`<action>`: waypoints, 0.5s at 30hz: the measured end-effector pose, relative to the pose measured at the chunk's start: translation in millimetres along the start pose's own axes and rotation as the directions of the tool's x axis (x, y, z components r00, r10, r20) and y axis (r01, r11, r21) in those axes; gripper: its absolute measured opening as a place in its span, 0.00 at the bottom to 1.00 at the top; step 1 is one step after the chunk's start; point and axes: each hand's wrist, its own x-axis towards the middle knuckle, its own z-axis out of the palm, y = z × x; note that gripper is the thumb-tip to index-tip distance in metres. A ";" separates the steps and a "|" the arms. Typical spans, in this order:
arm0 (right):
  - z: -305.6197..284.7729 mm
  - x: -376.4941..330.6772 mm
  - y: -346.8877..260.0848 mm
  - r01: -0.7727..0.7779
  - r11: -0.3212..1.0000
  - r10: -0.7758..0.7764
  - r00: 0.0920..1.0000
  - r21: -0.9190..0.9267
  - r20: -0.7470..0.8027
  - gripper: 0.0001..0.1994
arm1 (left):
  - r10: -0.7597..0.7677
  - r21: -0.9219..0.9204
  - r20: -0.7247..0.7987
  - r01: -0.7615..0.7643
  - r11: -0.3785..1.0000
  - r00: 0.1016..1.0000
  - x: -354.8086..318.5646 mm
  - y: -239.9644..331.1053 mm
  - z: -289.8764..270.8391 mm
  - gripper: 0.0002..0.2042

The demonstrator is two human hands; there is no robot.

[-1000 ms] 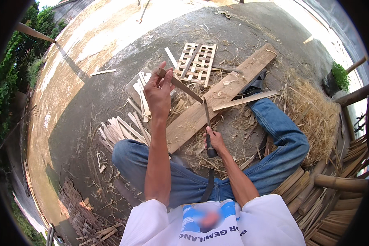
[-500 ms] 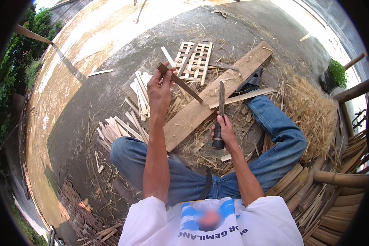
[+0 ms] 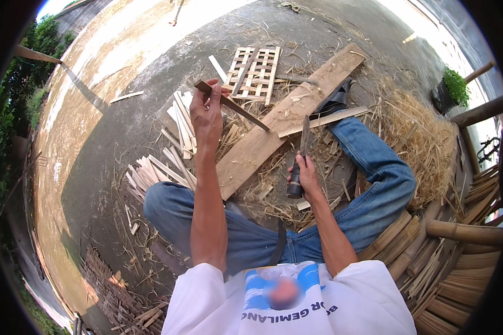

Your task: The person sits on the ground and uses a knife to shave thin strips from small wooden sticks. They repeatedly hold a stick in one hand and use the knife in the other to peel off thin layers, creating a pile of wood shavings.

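My left hand (image 3: 207,120) pinches the near part of a narrow brown bamboo strip (image 3: 241,111) between thumb and fingers. The strip slants away to the right, its far end at the top face of a long wooden plank (image 3: 237,167). In my right hand (image 3: 307,177) is a knife (image 3: 305,134), gripped by its dark handle. The blade points away from me, to the right of the strip and apart from it. A pale flat strip (image 3: 341,118) lies from the plank's right edge toward my right leg.
A woven lattice panel (image 3: 273,75) lies beyond my left hand. Bundles of pale strips (image 3: 180,125) sit left of the plank. Heaped shavings (image 3: 425,151) lie at my right, with split bamboo (image 3: 464,290) closer to me. Dark woven matting (image 3: 103,285) is at lower left.
The view has shifted slightly. Against the plank, the strip's held end has moved a little left and toward me; the knife tip has come slightly right and nearer. Both hands keep their holds.
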 end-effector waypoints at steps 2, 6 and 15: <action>1.3 -0.8 3.7 -0.007 1.000 0.008 1.000 -0.019 0.011 0.21 | 0.018 0.006 -0.020 -0.018 1.000 1.000 1.7 -3.9 -0.5 0.16; 0.4 -1.5 6.1 -0.027 0.999 0.028 0.999 -0.031 0.029 0.22 | -0.005 -0.047 0.016 0.006 0.999 1.000 -1.2 -1.9 3.1 0.14; 17.5 -10.0 -24.4 0.023 0.996 -0.017 0.998 -0.083 0.063 0.20 | -0.017 -0.045 0.117 0.023 0.999 0.993 -8.6 9.5 10.9 0.16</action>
